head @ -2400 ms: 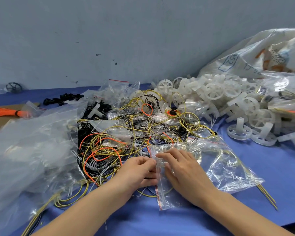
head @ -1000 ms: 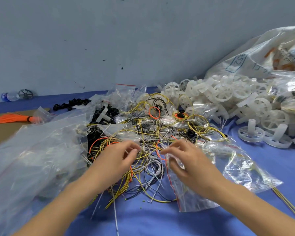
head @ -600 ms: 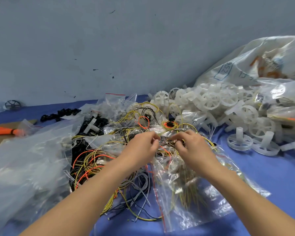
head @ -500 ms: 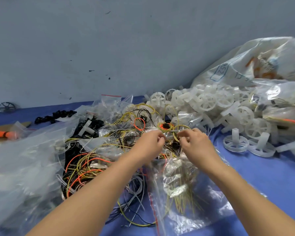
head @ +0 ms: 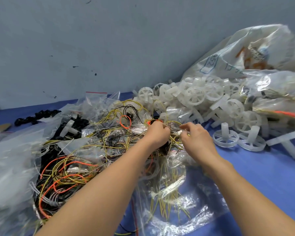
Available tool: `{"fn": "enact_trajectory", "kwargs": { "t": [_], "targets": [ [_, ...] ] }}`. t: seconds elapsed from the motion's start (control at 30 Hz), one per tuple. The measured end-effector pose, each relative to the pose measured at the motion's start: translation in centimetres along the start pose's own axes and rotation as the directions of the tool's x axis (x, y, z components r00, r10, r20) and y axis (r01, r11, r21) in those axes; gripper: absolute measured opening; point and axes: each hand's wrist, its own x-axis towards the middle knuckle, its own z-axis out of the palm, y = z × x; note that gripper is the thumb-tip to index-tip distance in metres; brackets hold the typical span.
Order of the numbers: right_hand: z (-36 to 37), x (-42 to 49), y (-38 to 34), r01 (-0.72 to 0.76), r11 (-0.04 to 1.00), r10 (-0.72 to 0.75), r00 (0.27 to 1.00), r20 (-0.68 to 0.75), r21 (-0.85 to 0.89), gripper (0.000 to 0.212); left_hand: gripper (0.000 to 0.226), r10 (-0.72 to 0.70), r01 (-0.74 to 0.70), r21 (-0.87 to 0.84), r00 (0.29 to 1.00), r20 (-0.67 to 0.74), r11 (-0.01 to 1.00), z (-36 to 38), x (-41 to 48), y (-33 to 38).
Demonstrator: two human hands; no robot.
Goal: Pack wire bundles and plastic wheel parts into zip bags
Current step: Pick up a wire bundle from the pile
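We reach both arms forward over a blue table surface (head: 271, 176) toward the middle of a tangled wire pile (head: 85, 150). Our left hand (head: 157, 133) has its fingers curled tight, gripping a small clump of yellow and black wire (head: 173, 143) at the far edge of the tangle. Our right hand (head: 197, 137) sits just beside it, thumb and forefinger pinched narrow on the same clump; the exact strand it holds is blurred and we cannot tell it apart.

A clear zip bag (head: 177, 198) with a red seal strip lies flat beneath both forearms, nearer to us than the hands. Yellow wires show through its film. Whether its mouth is open or sealed we cannot tell.

The plastic wheel parts (head: 203, 97), translucent white and spoked, are heaped at the right rear of the table, against a large printed sack (head: 245, 53). Two loose wheels (head: 226, 137) stand hub-up on the blue surface just right of the right hand.

A heap of empty clear bags (head: 8, 167) covers the left side. Small black parts (head: 36, 114) lie at the left rear, near the grey wall (head: 109, 40).
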Motion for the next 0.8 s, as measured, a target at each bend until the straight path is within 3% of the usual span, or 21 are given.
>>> {"fn": "enact_trajectory", "kwargs": {
  "t": [0.13, 0.23, 0.33, 0.43, 0.57, 0.7, 0.8],
  "targets": [
    [-0.6, -0.5, -1.6, 0.083, 0.996, -0.079, 0.988, -0.137, 0.025, 0.041, 0.023, 0.168, -0.186, -0.063, 0.960, -0.226, 0.980, -1.1, -2.6, 0.3],
    [-0.6, -1.2, -3.6, 0.231, 0.973, -0.225, 0.947, -0.229, 0.000, 0.050, 0.017, 0.227, -0.250, -0.038, 0.925, -0.305, 0.968, -3.3, -4.3, -0.2],
    [-0.5, -2.1, -5.6, 0.380, 0.916, -0.400, 0.868, -0.294, -0.126, 0.057, 0.017, 0.282, -0.314, -0.054, 0.906, -0.315, 0.948, -6.1, -6.1, -1.2],
    [-0.5, -2.6, -7.4, 0.493, 0.846, -0.530, 0.821, -0.212, -0.205, 0.056, 0.019, 0.372, -0.382, 0.025, 0.881, -0.292, 0.924, -8.8, -8.4, -1.8],
    [-0.1, -3.9, -9.8, 0.644, 0.756, -0.654, 0.746, -0.126, -0.119, 0.042, 0.025, 0.433, -0.457, 0.003, 0.840, -0.328, 0.889, -11.2, -11.0, -2.3],
    [0.2, -5.3, -11.6, 0.684, 0.682, -0.729, 0.666, -0.160, -0.260, 0.027, 0.011, 0.410, -0.459, -0.051, 0.833, -0.372, 0.887, -13.2, -13.0, -3.4],
    [-0.1, -5.9, -12.2, 0.693, 0.717, -0.688, 0.683, -0.246, -0.083, 0.023, 0.017, 0.402, -0.411, 0.050, 0.851, -0.338, 0.910, -14.3, -14.5, -4.8]
  ]
}}
